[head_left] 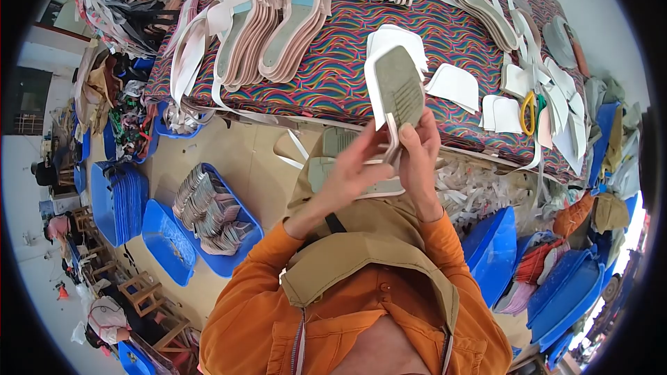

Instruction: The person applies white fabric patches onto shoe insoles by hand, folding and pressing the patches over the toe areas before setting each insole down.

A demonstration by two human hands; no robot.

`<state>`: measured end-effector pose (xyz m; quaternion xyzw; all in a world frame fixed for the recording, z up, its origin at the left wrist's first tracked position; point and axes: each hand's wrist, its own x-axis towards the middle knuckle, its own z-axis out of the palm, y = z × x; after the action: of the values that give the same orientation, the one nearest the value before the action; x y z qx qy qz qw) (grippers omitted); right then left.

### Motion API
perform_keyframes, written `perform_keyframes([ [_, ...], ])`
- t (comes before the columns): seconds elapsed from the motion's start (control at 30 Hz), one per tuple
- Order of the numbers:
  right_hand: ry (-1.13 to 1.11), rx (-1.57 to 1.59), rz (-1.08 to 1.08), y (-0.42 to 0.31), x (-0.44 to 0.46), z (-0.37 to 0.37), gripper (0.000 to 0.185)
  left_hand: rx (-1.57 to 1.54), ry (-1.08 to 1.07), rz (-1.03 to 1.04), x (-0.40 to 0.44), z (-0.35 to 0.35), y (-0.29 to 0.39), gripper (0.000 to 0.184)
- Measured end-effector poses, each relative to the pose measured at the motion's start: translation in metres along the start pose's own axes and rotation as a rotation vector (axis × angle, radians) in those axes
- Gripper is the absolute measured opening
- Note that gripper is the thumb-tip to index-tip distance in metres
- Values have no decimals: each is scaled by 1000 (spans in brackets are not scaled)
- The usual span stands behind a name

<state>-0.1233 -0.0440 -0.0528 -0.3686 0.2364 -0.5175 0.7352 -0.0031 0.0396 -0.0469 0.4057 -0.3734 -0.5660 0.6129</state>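
Observation:
A grey-green shoe insole [401, 83] with a ribbed patch and a pale edge is held upright in front of me. My right hand [421, 156] grips its lower right part, the thumb lying on the face. At its lower left edge is my left hand [358, 167], slightly blurred, with bent fingers around the pale edging; the exact grip is partly hidden. Directly behind the insole's top lies a stack of white rounded pieces [396, 40]. More insoles [325, 168] rest on my lap, partly covered by my left hand and forearm.
The patterned tabletop [347, 48] bears stacked insoles [295, 28], white rounded pieces [453, 86], yellow-handled scissors [528, 112] and a tape roll [558, 40]. Blue bins stand on the floor to the left, one full of stacked pieces [208, 208]. More blue bins [490, 253] and scraps are on the right.

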Motion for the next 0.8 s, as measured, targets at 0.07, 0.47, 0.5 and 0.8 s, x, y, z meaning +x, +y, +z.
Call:
perform_keyframes([
  [0.07, 0, 125, 63, 3, 5, 6, 36, 401, 98, 242, 4, 16, -8, 54],
  [0.47, -74, -829, -182, 7, 12, -45, 18, 1286, 479, 590, 79, -85, 92, 44],
  [0.5, -54, -939, -194, 4, 12, -51, 16, 1362, 510, 583, 90, -94, 101, 43],
  [0.8, 215, -1636, -596, -52, 85, -112, 26, 1610, 458, 756, 125, -97, 54, 34],
])
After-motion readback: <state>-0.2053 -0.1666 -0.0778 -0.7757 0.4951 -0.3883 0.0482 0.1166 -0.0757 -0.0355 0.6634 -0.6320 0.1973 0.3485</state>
